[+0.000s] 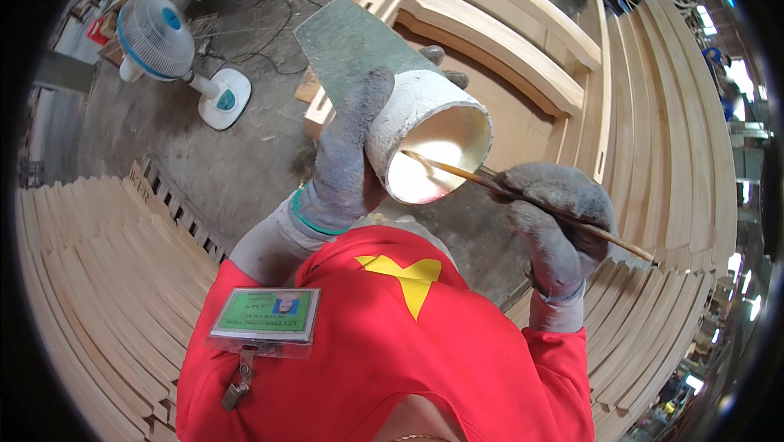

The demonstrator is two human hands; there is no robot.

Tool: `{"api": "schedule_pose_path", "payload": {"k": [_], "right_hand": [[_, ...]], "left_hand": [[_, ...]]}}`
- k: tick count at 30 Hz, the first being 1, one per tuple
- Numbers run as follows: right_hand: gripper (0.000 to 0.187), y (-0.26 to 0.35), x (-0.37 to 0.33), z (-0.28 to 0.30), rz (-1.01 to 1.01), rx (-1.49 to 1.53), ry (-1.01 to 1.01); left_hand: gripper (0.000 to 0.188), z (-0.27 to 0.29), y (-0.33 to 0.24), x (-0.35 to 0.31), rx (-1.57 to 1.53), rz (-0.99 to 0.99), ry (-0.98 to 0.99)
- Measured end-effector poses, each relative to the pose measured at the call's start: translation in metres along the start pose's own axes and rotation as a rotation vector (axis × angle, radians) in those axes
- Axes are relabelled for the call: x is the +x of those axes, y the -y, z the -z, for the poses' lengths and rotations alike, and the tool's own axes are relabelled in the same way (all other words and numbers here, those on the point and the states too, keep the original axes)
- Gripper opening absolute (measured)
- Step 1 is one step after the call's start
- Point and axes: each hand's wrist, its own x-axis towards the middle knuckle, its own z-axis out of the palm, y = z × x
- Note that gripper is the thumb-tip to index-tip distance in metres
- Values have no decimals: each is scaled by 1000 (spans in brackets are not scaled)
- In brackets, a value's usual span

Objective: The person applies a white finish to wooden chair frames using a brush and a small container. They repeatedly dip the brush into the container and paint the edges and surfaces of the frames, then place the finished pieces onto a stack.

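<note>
My left hand (347, 160), in a grey work glove, grips a white cup-like pot (425, 119) tilted so its open mouth faces me; pale glue or paste shows inside. My right hand (555, 221), also gloved in grey, holds a thin wooden stick (629, 244) whose far end reaches into the pot's mouth. Both hands hover in front of my red shirt (408, 344), above a light wooden curved frame (506, 50) that lies ahead.
Stacks of curved pale wooden slats lie at the left (98, 279) and right (678, 197). A white standing fan (159, 37) lies on the grey concrete floor (220, 156) at upper left. A grey-green board (343, 42) leans behind the pot. A badge (265, 315) hangs on my chest.
</note>
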Motion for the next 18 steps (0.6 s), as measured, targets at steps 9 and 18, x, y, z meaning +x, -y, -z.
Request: {"api": "schedule_pose_path", "payload": {"k": [9,18], "right_hand": [[12,-4,-51,82,133,118,-319],[17,-17,-91,117,231,250,-466]], "left_hand": [[64,-57,77,17,-146,186,31],[57,-88,136,33,-158,205,175]]}}
